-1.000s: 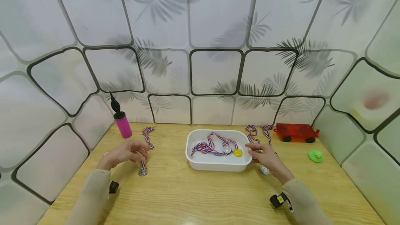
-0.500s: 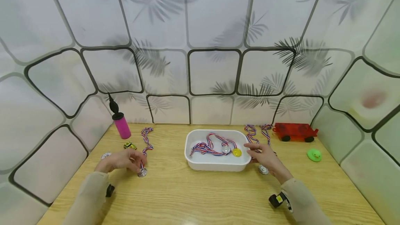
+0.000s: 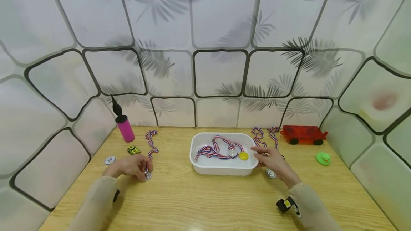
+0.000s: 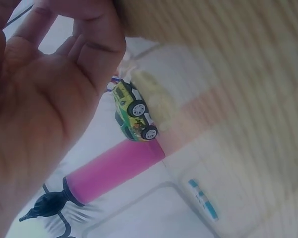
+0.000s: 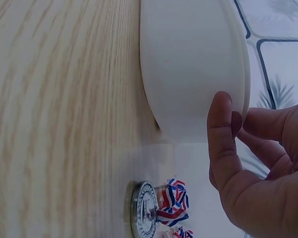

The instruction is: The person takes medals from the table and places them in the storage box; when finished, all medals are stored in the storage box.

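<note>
At the left, my left hand (image 3: pixel 133 165) is low over the table, thumb and fingers pinching a silver medal (image 3: pixel 148 176) where it joins its red, white and blue striped ribbon (image 3: pixel 151 142). The fingertips are out of frame in the left wrist view. My right hand (image 3: pixel 273 161) grips the right end of a white plastic bin (image 3: pixel 221 171), with the thumb (image 5: pixel 222 129) on its outer wall and fingers at the rim. Inside the bin lie a gold medal (image 3: pixel 243 156), a clear-silver medal (image 3: pixel 232 153) and tangled striped ribbons.
Beside the right hand lies another silver medal (image 5: pixel 145 210). Behind stand a red toy wagon (image 3: pixel 303 135) and a green rubber duck (image 3: pixel 323 158). On the left are a pink hand pump (image 3: pixel 126 130), a small yellow-green toy car (image 4: pixel 134 111) and a round white-blue chip (image 3: pixel 110 160).
The left hand has come down onto the silver medal and its fingers have closed at the ribbon joint. The toy car and chip have come into sight. The right hand stays on the bin.
</note>
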Demonstrator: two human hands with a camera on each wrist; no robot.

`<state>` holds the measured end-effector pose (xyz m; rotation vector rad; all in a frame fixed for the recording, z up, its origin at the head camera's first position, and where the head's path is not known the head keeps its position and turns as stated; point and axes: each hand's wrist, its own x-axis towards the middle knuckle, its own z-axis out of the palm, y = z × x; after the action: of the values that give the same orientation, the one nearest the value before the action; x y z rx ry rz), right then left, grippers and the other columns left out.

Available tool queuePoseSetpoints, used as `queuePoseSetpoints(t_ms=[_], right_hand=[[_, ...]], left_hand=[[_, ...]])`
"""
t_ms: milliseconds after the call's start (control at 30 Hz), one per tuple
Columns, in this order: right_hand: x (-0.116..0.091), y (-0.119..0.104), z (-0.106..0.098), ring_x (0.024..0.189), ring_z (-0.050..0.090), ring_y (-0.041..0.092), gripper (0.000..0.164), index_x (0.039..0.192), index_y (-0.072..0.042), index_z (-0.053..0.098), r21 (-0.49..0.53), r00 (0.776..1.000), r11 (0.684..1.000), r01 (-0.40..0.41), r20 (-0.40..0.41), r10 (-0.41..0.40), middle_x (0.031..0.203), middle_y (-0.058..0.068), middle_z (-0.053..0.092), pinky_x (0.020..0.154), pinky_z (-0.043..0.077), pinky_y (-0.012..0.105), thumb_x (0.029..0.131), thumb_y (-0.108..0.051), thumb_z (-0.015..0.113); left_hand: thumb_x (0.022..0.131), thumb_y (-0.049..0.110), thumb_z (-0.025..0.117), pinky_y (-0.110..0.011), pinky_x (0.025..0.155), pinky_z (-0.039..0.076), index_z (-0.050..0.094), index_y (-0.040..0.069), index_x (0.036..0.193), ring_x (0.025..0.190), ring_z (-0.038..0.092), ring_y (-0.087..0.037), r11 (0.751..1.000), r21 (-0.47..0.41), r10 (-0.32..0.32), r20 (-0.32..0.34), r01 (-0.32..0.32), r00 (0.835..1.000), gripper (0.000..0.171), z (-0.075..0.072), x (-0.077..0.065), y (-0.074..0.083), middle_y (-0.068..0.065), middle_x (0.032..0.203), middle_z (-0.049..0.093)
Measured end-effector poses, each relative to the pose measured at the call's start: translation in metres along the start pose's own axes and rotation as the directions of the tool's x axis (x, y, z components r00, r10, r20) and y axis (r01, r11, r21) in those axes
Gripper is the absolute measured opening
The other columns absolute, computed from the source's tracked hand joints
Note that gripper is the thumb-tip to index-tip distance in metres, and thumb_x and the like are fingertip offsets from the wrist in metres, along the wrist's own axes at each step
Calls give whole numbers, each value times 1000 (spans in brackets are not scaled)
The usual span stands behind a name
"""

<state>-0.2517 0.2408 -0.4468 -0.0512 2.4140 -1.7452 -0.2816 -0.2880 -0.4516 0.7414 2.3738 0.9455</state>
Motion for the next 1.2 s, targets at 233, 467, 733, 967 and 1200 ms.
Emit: queuePoseSetpoints(t_ms=[233,467,733,967,1200], right_hand=[[-2,-2,0,94,68,27,40,138,8,50,-24,1000,1000,-8,5,8,141,33,44,74,61,32,100,-6,52],[1,-1,1,93,68,27,39,137,7,51,-28,1000,1000,-7,0,7,139,32,46,75,62,32,100,-6,52],[1,0,-2,91,68,22,39,137,8,51,-36,1000,999,0,8,0,138,33,46,76,62,33,100,-7,53],[0,0,-4,88,68,19,39,137,8,51,-40,1000,999,1,12,0,137,34,47,77,62,35,100,-7,52],[2,0,-3,90,68,22,39,137,7,51,-40,1000,999,-8,7,8,136,33,49,77,62,35,100,-6,52]], left_hand=[[72,1,79,-20,67,45,60,-1,92,77,51,-14,999,12,41,-39,-40,998,28,3,6,1,-7,85,59],[73,-5,75,-21,66,45,57,1,95,77,51,-16,998,35,62,-103,-58,993,29,4,10,7,-8,85,57],[82,0,71,-21,70,47,64,5,103,78,54,-10,991,117,82,-176,-62,981,22,11,18,12,-5,86,63],[85,1,69,-21,69,53,68,-6,110,82,62,-11,998,3,59,-229,-60,972,26,11,30,23,-11,94,71],[90,4,66,-25,78,57,64,-5,120,99,68,-19,983,-161,19,-382,-87,924,31,7,37,36,-20,115,68]])
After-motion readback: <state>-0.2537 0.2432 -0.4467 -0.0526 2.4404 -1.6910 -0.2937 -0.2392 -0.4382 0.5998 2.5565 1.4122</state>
